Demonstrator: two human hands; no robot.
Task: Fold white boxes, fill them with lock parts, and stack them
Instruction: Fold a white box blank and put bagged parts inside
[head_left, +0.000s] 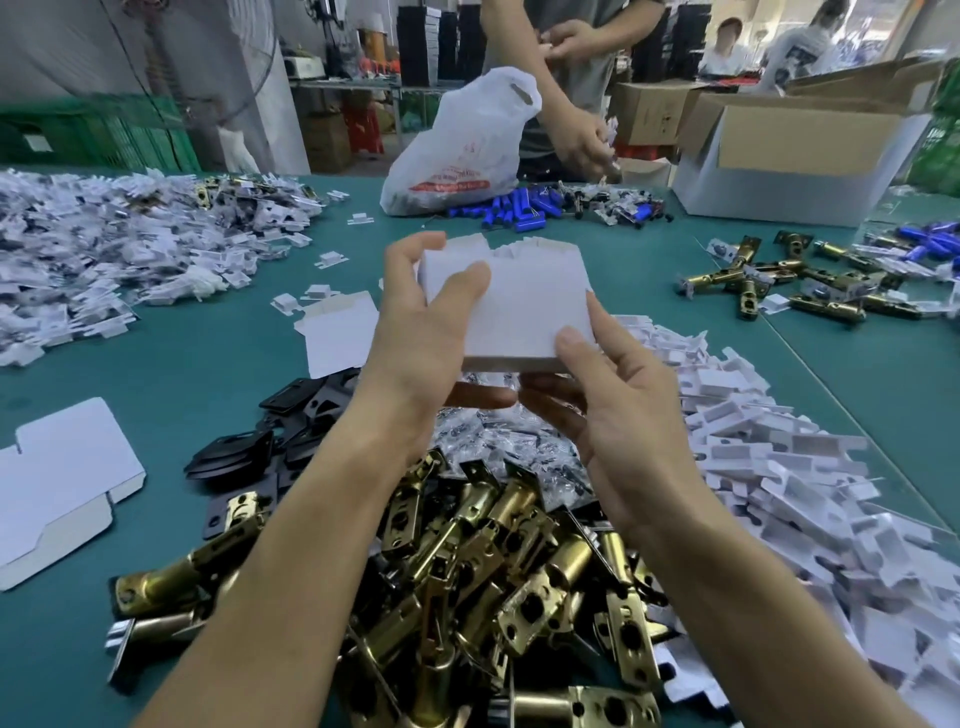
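white box (519, 306), gripped by the left hand (418, 338) and the right hand (618, 415) above the near edge of the table (171, 369), should be squared before tucking its far flaps (540, 248).

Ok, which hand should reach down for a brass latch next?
Probably the right hand: it only pinches the lower corner of the white box and sits nearer the brass latches, while the left hand grips the box's upper side.

No wording is coming through legibly. Red printing is showing on the white plastic bag (457, 150), too blurred to read. Dark marks are showing on the cardboard carton (652, 111) right of the bag, too small to read.
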